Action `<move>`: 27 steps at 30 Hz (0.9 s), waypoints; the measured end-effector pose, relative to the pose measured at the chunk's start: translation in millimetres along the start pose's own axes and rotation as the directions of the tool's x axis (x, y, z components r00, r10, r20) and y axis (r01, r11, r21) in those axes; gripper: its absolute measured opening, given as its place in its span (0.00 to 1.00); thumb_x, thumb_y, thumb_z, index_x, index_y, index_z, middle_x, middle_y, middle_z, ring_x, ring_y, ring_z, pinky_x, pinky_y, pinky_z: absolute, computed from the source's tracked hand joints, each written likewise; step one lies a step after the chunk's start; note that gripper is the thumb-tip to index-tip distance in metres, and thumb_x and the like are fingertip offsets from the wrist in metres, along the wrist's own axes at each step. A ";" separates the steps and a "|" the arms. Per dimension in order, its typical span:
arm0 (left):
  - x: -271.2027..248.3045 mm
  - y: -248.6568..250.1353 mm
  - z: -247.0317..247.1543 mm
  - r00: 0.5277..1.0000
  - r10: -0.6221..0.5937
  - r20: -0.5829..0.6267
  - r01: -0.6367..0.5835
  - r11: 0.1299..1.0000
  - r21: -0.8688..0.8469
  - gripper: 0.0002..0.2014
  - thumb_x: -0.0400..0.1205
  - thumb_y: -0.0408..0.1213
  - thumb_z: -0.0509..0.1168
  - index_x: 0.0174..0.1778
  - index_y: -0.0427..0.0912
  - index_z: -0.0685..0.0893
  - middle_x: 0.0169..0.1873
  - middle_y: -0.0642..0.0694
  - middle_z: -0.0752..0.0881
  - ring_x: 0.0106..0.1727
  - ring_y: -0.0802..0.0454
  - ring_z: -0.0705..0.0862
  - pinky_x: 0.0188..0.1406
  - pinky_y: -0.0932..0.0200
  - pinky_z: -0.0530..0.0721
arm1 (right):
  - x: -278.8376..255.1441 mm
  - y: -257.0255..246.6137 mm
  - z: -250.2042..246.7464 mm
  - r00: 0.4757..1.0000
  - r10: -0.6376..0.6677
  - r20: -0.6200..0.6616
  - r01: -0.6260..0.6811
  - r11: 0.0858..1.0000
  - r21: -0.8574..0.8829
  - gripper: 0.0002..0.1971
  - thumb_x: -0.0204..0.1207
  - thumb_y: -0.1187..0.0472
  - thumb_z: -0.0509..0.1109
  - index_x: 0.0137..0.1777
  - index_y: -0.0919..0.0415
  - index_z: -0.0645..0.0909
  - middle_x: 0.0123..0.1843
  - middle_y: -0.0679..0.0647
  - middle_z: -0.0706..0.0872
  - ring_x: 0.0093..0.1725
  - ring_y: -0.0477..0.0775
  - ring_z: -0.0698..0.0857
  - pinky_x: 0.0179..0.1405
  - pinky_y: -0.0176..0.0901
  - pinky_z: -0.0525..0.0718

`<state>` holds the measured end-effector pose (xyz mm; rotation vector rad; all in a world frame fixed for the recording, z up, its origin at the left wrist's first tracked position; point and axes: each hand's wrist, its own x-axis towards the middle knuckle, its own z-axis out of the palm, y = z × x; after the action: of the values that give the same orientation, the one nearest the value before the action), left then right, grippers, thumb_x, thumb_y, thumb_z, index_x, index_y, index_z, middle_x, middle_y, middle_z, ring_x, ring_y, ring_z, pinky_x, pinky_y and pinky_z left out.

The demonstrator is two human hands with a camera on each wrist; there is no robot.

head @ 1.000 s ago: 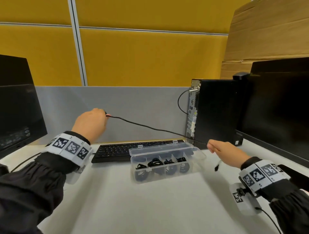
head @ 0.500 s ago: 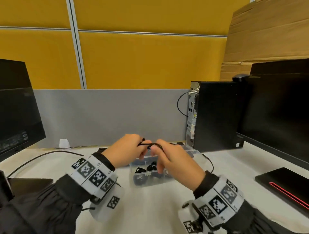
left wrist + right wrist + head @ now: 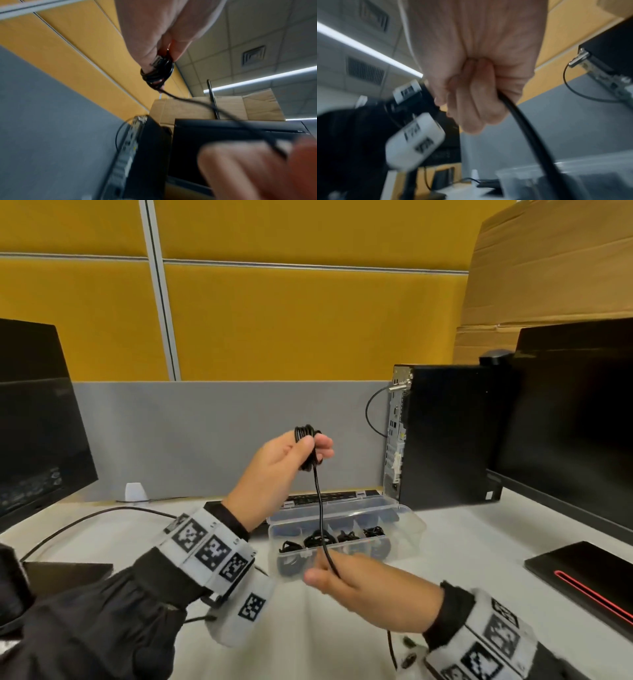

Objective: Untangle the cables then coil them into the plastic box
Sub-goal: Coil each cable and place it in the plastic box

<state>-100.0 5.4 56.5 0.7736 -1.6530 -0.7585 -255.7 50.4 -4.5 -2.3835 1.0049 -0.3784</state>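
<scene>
The left hand point(image 3: 281, 460) is raised above the desk point(image 3: 308, 628), its fingers and thumb curled round a small coil of black cable point(image 3: 307, 448); several loops of the coil wrap the fingers, as the left wrist view shows. From the coil one strand of the cable drops straight down to the right hand point(image 3: 363, 587), which sits lower and nearer the person, just in front of the plastic box point(image 3: 407, 529). The right hand's fingers are closed round that strand, and the cable passes on out of the fist toward the wrist. The plastic box rests open on the desk between the two hands and the keyboard point(image 3: 329, 497), below the coil; its compartments hold several coiled black cables. A black computer tower point(image 3: 452, 436) stands to the right of the box.
</scene>
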 end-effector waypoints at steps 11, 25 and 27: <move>-18.6 -11.2 8.1 0.940 -0.149 0.308 0.066 0.962 0.264 0.28 0.85 0.55 0.49 0.45 0.38 0.87 0.41 0.45 0.89 0.47 0.49 0.86 0.58 0.51 0.81 | -9.9 -28.0 -52.9 0.875 -0.172 -0.452 0.036 0.955 -0.293 0.14 0.85 0.48 0.50 0.39 0.50 0.69 0.31 0.49 0.76 0.32 0.52 0.74 0.39 0.49 0.76; -1.1 4.1 5.5 0.987 0.080 -0.136 -0.083 0.997 -0.009 0.22 0.82 0.55 0.55 0.50 0.40 0.84 0.48 0.43 0.89 0.53 0.50 0.87 0.59 0.56 0.81 | 2.2 16.0 -1.0 0.981 -0.107 -0.163 0.030 0.908 -0.417 0.16 0.85 0.44 0.45 0.53 0.51 0.70 0.39 0.48 0.78 0.36 0.51 0.77 0.32 0.41 0.72; -4.8 -11.8 -4.2 0.995 0.100 0.024 -0.100 0.890 0.445 0.40 0.74 0.74 0.48 0.47 0.37 0.85 0.43 0.39 0.88 0.47 0.48 0.85 0.50 0.53 0.81 | -3.5 4.2 -14.0 0.931 -0.204 -0.304 0.031 0.871 -0.489 0.17 0.82 0.37 0.42 0.46 0.47 0.65 0.34 0.47 0.77 0.34 0.52 0.77 0.31 0.46 0.73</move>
<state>-93.9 2.0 45.1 0.9956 -1.8793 -0.3017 -266.7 45.6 4.5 -2.9055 1.2232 -0.6856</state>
